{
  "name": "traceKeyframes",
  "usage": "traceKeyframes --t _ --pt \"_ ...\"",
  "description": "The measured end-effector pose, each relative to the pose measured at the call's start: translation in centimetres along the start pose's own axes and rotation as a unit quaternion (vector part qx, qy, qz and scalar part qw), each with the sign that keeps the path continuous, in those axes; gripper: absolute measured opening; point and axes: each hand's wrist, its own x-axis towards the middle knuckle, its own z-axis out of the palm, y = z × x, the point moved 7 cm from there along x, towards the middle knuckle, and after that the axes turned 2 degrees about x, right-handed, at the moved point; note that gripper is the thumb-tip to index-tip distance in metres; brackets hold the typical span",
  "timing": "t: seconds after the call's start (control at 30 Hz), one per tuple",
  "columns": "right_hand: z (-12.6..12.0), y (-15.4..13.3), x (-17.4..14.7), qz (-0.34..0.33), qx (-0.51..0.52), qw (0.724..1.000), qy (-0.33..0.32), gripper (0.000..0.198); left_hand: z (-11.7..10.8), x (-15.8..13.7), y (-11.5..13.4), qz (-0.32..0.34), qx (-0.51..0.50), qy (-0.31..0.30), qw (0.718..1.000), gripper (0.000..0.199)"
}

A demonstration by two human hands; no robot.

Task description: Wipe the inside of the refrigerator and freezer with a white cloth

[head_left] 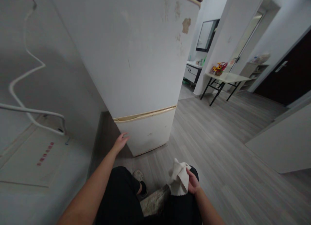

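- White thin cloth with wavy edge (pixel 180 179), gathered in loose folds above the right leg of black trousers (pixel 181 208).
- Held in the right hand (pixel 192 183), with fingers closed around one side; remaining folds hanging free.
- Looks very light and soft, without stiffness; likely to crumple easily, and not fragile.
- Best to take hold by a thick fold in the middle, or by two corners for opening flat; gripped only at the thin edge, could droop.
- Left hand (pixel 121 142) with fingers loosely apart, holding nothing visible, beside the left edge of the white flat lower door (pixel 148 136) of a tall white refrigerator (pixel 136 59); impossible to tell whether touching.
- Refrigerator probably heavy and rigid, with smooth surface, maybe slippery under the fingers; not suitable for lifting by hand alone.
- For the lower door, better to take hold at the long cream-coloured strip (pixel 148 114) along the top, seeming firm.
- Brown rough patch (pixel 186 25) on the upper front, perhaps less smooth to rub.
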Motion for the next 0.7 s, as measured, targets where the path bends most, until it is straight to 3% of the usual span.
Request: traceKeyframes --t 0.13,0.27,0.47,0.7 --pt "-0.1 0.3 0.1 0.005 0.012 1.0 0.001 0.051 -0.6 -8.1 -8.1 -0.016 0.139 -0.067 0.988 0.033" --pt "-0.5 1.1 0.0 0.02 0.034 0.999 0.017 0.048 -1.9 -13.6 -13.4 0.008 0.235 -0.042 0.971 0.039" --pt "-1.2 1.2 0.5 0.008 0.05 0.997 0.057 0.045 -2.1 -14.1 -15.6 0.051 0.299 -0.046 0.952 0.056" --pt "-0.7 1.7 1.1 0.019 0.044 0.996 0.071 0.049 -2.0 -13.5 -15.9 0.07 0.32 -0.036 0.944 0.052"
